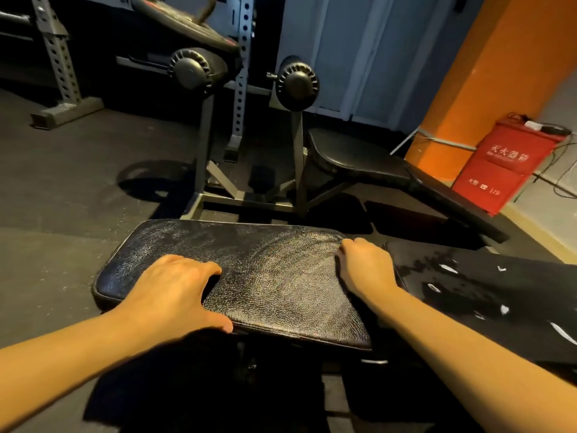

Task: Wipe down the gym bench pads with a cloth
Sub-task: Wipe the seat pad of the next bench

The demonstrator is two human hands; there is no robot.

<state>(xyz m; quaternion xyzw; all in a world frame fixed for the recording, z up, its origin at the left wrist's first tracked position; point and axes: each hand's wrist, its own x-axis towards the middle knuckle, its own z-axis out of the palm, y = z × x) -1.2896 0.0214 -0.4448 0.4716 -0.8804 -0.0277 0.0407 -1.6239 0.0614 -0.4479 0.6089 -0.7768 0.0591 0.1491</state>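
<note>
Left hand (168, 289) flat on seat pad (274, 276); right hand (365, 267) curled (grip unclear).

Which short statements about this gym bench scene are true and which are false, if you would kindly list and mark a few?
1. The left hand rests on the black leather seat pad. True.
2. The pad's surface is smooth and flawless. False: it is cracked and worn all over.
3. The right hand sits at the pad's right end with its fingers curled. True.
4. The red box with white lettering stands beside a blue pillar. False: it stands beside an orange pillar.
</note>
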